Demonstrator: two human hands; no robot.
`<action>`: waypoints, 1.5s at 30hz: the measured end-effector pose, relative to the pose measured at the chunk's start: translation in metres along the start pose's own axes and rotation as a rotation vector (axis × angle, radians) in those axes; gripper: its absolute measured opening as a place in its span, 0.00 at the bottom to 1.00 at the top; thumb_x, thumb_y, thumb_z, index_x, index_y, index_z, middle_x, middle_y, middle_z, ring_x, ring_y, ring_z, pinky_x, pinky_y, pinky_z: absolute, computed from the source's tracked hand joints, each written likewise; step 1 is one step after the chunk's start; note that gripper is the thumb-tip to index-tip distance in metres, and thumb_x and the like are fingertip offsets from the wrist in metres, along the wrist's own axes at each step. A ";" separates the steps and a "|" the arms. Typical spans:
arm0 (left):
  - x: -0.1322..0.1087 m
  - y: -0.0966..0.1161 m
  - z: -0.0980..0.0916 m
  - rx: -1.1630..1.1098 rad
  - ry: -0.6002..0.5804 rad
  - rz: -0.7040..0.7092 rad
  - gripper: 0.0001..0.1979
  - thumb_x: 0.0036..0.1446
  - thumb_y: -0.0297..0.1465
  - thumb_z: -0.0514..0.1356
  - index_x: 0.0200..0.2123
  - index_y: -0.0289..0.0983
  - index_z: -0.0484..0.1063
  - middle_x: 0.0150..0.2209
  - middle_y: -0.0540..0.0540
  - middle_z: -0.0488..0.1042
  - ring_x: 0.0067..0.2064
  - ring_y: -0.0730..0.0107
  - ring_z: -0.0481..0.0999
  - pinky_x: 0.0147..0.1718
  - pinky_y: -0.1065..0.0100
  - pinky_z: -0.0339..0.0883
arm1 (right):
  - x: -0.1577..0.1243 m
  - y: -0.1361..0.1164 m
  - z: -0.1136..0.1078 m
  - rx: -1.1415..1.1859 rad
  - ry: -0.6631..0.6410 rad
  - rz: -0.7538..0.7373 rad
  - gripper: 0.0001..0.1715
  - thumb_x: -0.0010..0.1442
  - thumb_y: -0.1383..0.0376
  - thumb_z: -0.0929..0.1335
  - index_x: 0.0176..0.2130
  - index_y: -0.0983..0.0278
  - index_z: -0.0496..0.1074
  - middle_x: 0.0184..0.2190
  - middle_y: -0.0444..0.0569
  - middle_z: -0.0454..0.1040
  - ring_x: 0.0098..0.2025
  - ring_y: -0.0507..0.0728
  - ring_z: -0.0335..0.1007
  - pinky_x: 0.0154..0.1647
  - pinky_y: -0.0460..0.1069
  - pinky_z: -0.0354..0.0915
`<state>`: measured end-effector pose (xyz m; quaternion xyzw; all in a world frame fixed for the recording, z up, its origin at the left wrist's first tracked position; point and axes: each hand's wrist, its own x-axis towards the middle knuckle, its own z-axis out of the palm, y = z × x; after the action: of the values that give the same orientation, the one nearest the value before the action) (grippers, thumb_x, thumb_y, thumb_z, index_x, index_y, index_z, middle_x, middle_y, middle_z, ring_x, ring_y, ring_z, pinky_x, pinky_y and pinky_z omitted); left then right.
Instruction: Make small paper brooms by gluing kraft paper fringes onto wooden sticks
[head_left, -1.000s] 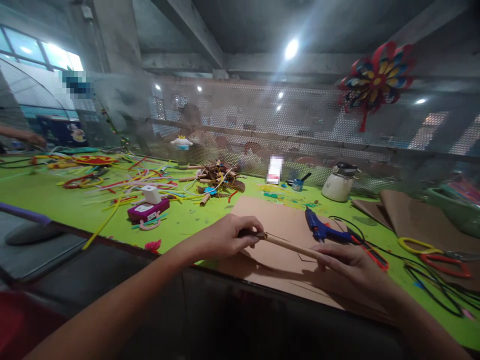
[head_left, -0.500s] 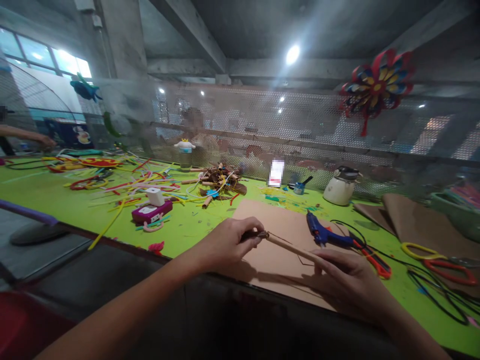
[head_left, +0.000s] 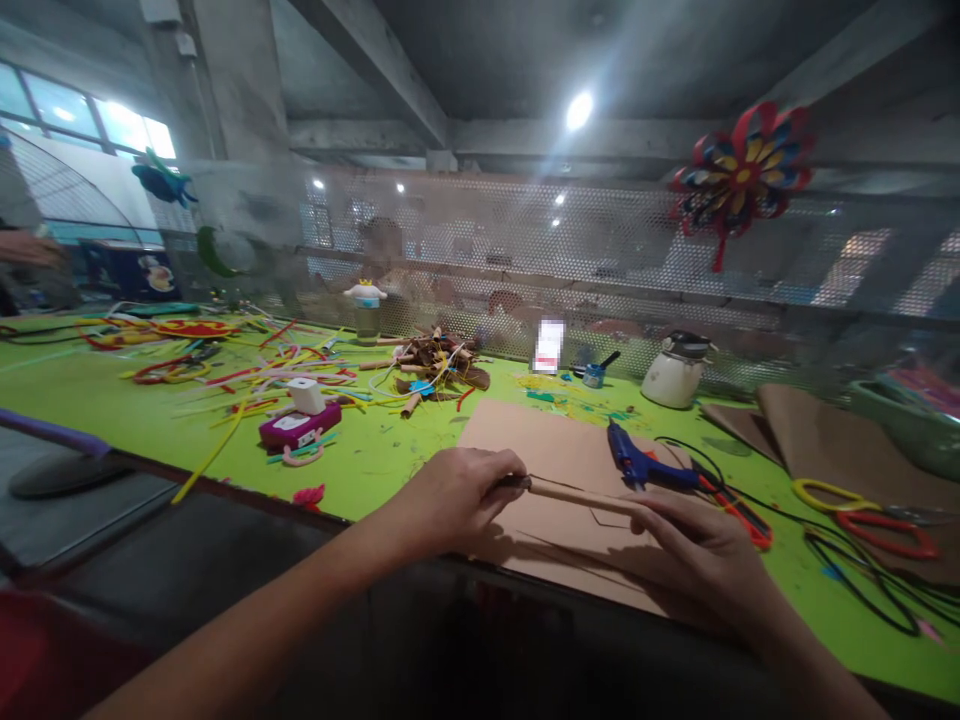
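A thin tan stick [head_left: 581, 496], perhaps rolled paper, stretches between my hands, nearly level above a sheet of brown paper [head_left: 525, 430]. My left hand [head_left: 461, 497] pinches its dark brown end between thumb and fingers. At the other end, my right hand [head_left: 697, 540] has its thumb and fingers closed on the stick. Just beyond the right hand lies a blue glue gun [head_left: 649, 466] on the paper. An orange-handled cutter [head_left: 739, 513] rests beside it.
Scissors [head_left: 885, 532], a black cable [head_left: 855, 590] and folded brown paper [head_left: 810, 440] lie right. Behind stand a white jug [head_left: 671, 378] and a lit phone [head_left: 548, 346]. Left are a brown craft bundle [head_left: 442, 365], coloured pipe cleaners [head_left: 270, 375] and a purple box [head_left: 300, 427]. Another person's arm [head_left: 30, 248] shows far left.
The stick has tilted closer to level, its right end rising slightly as my right hand shifts. Far left, the other person's arm has moved up and back.
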<state>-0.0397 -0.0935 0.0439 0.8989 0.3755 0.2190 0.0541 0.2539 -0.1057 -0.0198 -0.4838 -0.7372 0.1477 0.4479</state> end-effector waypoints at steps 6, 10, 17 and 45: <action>0.000 0.003 0.003 -0.073 0.027 -0.016 0.08 0.60 0.32 0.52 0.38 0.37 0.70 0.35 0.48 0.75 0.34 0.71 0.72 0.34 0.72 0.60 | -0.001 -0.002 -0.003 0.019 0.043 -0.023 0.13 0.55 0.56 0.68 0.37 0.60 0.78 0.29 0.47 0.78 0.34 0.58 0.75 0.35 0.48 0.71; -0.002 0.005 0.010 -0.162 0.096 -0.025 0.08 0.60 0.31 0.52 0.38 0.37 0.70 0.35 0.48 0.75 0.36 0.72 0.72 0.35 0.73 0.61 | -0.001 0.001 -0.006 0.010 0.047 -0.001 0.14 0.54 0.57 0.69 0.39 0.61 0.78 0.34 0.49 0.79 0.37 0.59 0.75 0.35 0.48 0.71; -0.007 0.005 0.018 -0.117 0.135 0.032 0.11 0.62 0.32 0.50 0.40 0.37 0.70 0.34 0.46 0.74 0.37 0.71 0.72 0.36 0.71 0.62 | -0.001 0.009 -0.009 -0.008 0.007 -0.018 0.16 0.56 0.59 0.68 0.42 0.61 0.78 0.28 0.49 0.78 0.32 0.57 0.75 0.27 0.46 0.70; -0.006 0.016 0.023 -0.142 0.126 -0.022 0.09 0.57 0.32 0.57 0.37 0.39 0.76 0.35 0.48 0.79 0.36 0.71 0.75 0.36 0.73 0.64 | -0.004 0.015 -0.010 0.255 0.065 0.258 0.21 0.48 0.55 0.73 0.39 0.66 0.78 0.21 0.47 0.73 0.25 0.55 0.68 0.37 0.53 0.67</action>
<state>-0.0229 -0.1076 0.0251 0.8731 0.3716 0.3007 0.0961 0.2714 -0.1038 -0.0259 -0.5181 -0.6294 0.2806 0.5067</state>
